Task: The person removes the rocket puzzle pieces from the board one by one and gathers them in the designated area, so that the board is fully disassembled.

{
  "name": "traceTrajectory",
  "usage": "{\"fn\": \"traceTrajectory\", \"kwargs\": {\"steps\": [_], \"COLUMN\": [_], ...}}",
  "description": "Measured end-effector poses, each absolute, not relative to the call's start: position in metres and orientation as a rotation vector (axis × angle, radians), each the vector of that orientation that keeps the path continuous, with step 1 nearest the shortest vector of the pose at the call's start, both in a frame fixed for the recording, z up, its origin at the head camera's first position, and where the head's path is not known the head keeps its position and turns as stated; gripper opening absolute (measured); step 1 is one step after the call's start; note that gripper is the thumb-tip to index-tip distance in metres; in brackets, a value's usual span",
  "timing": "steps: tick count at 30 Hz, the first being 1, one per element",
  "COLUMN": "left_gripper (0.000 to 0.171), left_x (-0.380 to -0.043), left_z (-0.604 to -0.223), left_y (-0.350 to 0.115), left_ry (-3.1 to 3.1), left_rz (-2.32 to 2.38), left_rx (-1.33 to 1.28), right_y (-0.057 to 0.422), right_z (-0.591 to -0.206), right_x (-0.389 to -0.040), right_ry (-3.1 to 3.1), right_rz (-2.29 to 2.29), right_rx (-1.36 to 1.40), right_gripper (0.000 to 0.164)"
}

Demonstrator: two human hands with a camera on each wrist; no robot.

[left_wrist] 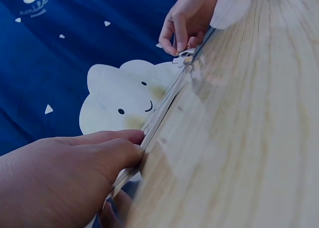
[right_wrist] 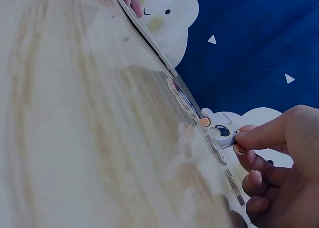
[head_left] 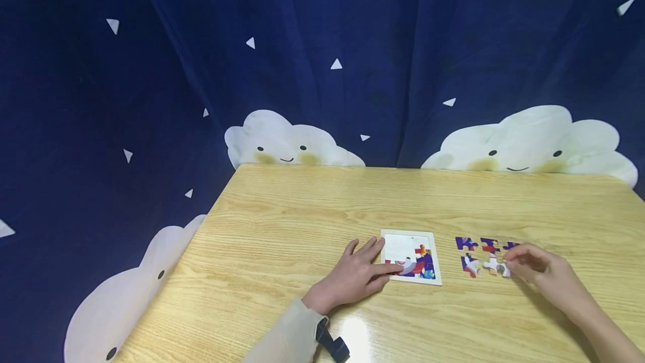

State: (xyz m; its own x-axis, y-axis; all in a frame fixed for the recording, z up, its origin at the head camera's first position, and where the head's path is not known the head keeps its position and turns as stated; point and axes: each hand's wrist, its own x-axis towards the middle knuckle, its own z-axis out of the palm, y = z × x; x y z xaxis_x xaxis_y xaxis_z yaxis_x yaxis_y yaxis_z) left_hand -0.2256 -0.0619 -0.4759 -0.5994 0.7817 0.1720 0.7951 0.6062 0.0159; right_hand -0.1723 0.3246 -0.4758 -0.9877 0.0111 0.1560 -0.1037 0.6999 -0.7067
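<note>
My right hand (head_left: 551,278) pinches a white jigsaw piece (right_wrist: 222,132) printed with a dark eye between thumb and fingertips. The right wrist view has this piece tilted up above the other pieces. To the left, my left hand (head_left: 353,276) lies on the left edge of a white-framed puzzle tray (head_left: 437,262), with one finger reaching over fitted pieces. Inside, colourful pieces (head_left: 427,265) fill the lower and right part, while the upper left shows bare white board (head_left: 398,244). In the left wrist view, the thumb and fingers are extended along the tray's edge.
Several loose purple, red and white pieces, among them a purple one (head_left: 464,243) and a white-and-red one (head_left: 471,266), lie right of the tray on the wooden table (head_left: 282,212). A dark blue curtain (head_left: 312,27) with clouds hangs behind the table and along its left side.
</note>
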Motion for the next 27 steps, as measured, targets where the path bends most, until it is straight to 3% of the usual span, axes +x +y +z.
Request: {"fn": "traceTrajectory", "kwargs": {"steps": [11, 27], "left_gripper": [0.037, 0.038], "left_x": [-0.225, -0.2259], "left_z": [-0.4751, -0.4762], "left_y": [-0.0622, -0.0621], "left_ry": [-2.681, -2.684], "left_rz": [-0.14, -0.137], "left_rx": [-1.322, -1.317], "right_y": [0.3246, 0.3236], "right_z": [-0.4813, -0.4796], "right_x": [-0.1749, -0.1778], "right_ry": [-2.69, -2.781], "right_rz": [1.104, 1.048], "right_rx": [0.166, 0.09], "right_gripper": [0.012, 0.009]}}
